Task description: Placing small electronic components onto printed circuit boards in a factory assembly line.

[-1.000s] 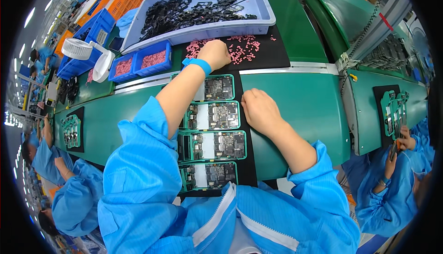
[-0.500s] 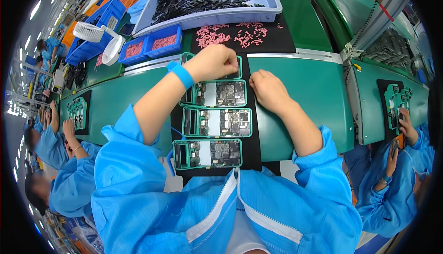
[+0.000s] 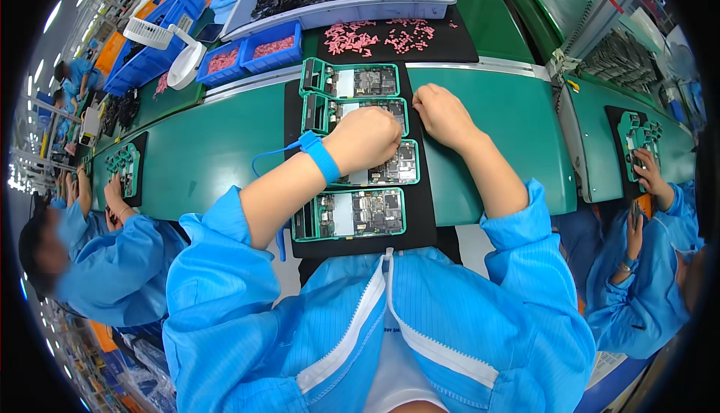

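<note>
The left hand [image 3: 365, 139] has its fingers bent in close; I can't tell if it pinches something. Right under it is a green, box-shaped frame with a dark circuit board [image 3: 396, 167], partly hidden. More frames like it sit past the hand and nearer the body. To its right, the right hand [image 3: 446, 117] is curled, and its inside doesn't show. Little pink pieces [image 3: 352, 39] lie farther past the grip. This looks like the small finger-work step; the next move calls for a light, steady touch.
</note>
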`<state>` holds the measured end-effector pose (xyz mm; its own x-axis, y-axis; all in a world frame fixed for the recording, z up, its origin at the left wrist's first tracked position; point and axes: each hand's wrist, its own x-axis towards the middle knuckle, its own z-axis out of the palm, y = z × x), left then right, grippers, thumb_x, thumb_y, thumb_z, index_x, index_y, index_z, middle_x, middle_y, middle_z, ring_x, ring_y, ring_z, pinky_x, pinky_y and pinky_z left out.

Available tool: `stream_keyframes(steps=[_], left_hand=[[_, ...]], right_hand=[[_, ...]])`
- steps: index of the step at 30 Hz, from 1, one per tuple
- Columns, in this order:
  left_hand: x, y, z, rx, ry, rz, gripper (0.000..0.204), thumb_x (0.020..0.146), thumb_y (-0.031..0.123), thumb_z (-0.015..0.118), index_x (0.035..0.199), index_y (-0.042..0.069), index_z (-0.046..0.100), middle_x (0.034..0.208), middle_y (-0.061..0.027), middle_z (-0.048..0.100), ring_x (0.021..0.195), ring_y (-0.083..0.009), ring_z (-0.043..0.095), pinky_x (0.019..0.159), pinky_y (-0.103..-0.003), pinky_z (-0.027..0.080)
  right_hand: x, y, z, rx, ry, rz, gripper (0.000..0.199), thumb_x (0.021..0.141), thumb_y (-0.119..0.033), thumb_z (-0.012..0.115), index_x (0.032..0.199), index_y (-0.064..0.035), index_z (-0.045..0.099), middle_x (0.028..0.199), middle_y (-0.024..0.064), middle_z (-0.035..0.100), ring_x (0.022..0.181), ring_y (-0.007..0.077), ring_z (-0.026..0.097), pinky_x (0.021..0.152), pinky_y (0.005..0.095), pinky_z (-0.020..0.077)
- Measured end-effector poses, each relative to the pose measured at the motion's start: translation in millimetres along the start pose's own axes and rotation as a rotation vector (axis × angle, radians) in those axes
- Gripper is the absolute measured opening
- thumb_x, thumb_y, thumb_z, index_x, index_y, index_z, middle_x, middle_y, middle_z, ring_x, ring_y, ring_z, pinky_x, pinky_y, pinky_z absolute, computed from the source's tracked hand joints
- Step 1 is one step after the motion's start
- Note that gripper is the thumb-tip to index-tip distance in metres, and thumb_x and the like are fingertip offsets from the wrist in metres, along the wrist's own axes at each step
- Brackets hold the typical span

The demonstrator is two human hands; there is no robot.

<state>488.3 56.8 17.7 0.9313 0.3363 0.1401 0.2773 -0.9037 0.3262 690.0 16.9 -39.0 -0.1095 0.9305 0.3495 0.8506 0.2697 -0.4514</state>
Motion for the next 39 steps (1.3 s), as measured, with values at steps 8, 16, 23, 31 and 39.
stream_keyframes(steps=[8,16,23,31,39], left_hand=[[-3,5,6,0.274,-0.001,0.069,0.007,0.067,0.011,0.065,0.066,0.004,0.067,0.075,-0.014,0.067,0.075,-0.0307,0.066,0.07,-0.04,0.054],[-24,12,2,0.471,-0.061,0.225,0.006,0.069,0.014,0.062,0.068,0.009,0.065,0.076,-0.0044,0.062,0.083,-0.022,0.061,0.077,-0.034,0.05],[-44,-13,1,0.301,-0.06,0.273,0.008,0.071,0.015,0.064,0.071,0.009,0.069,0.08,-0.0072,0.064,0.086,-0.0251,0.064,0.078,-0.036,0.052],[-56,-23,-2,0.156,-0.014,0.245,0.011,0.074,0.016,0.063,0.076,0.009,0.071,0.079,-0.0083,0.066,0.086,-0.0262,0.066,0.077,-0.038,0.053],[-59,-28,-20,0.094,-0.135,0.17,0.015,0.077,0.017,0.063,0.084,0.007,0.072,0.083,-0.0127,0.067,0.085,-0.0302,0.066,0.077,-0.042,0.053]], right_hand=[[-26,-21,-5,0.019,0.045,0.027,0.006,0.086,-0.008,0.057,0.086,-0.0015,0.057,0.086,0.0173,0.06,0.087,0.0362,0.058,0.077,0.0442,0.0478],[-53,-64,-20,0.156,0.063,-0.024,0.006,0.081,-0.006,0.064,0.081,-0.0043,0.058,0.075,0.0103,0.058,0.07,0.0292,0.059,0.062,0.038,0.0476],[-73,-125,4,0.155,-0.016,-0.329,0.01,0.075,-0.01,0.066,0.078,-0.006,0.058,0.072,0.0092,0.058,0.071,0.0285,0.061,0.062,0.0394,0.0501],[-70,-139,19,-0.091,-0.114,-0.415,0.008,0.07,-0.011,0.061,0.073,-0.0058,0.056,0.072,0.0081,0.056,0.07,0.0258,0.061,0.064,0.0378,0.0498],[-67,-142,8,-0.13,-0.177,-0.537,0.011,0.071,-0.015,0.059,0.077,-0.0062,0.06,0.071,0.0046,0.056,0.071,0.0208,0.06,0.064,0.0338,0.0487]])
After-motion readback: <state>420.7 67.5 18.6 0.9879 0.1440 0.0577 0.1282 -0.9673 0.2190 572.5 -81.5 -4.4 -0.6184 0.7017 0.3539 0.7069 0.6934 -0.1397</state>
